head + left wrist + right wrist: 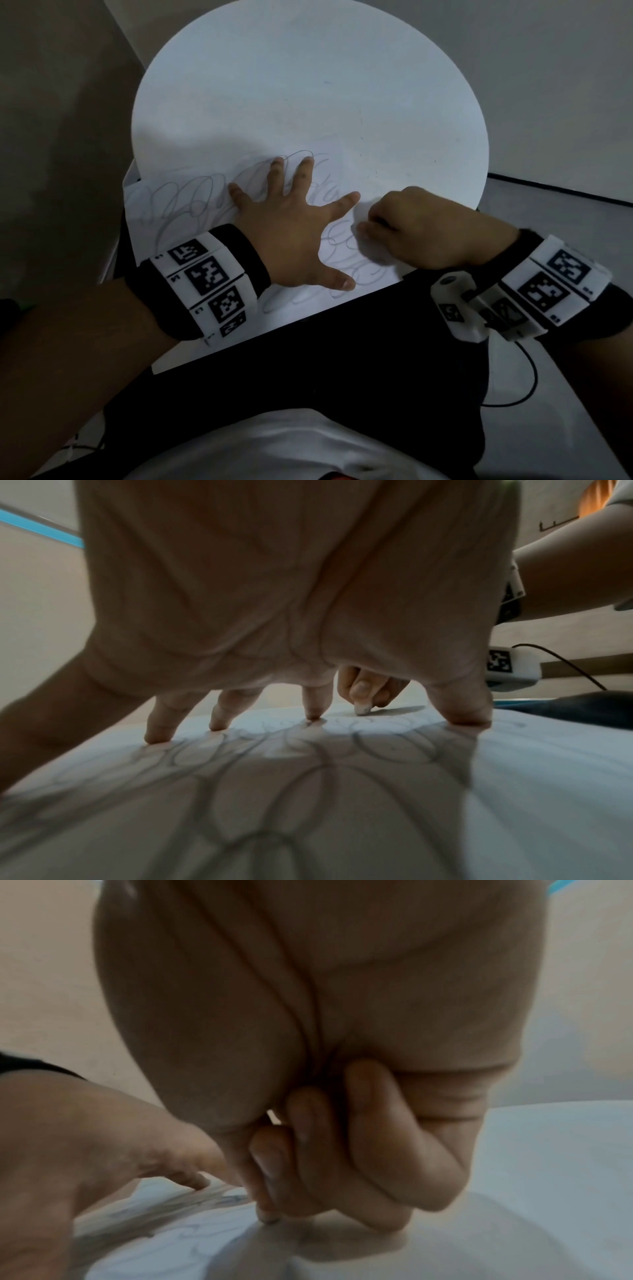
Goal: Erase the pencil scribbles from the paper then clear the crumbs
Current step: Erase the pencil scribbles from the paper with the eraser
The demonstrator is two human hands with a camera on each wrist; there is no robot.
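White paper [191, 212] on round table [308, 68], near edge. Left hand [291, 236] splayed flat, pinning sheet against drag. Right hand [418, 233] pinches eraser [361, 709] onto scribbles [346, 253], rubbing.

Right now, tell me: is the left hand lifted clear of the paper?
No, the left hand is spread with its fingertips pressing down on the scribbled paper.
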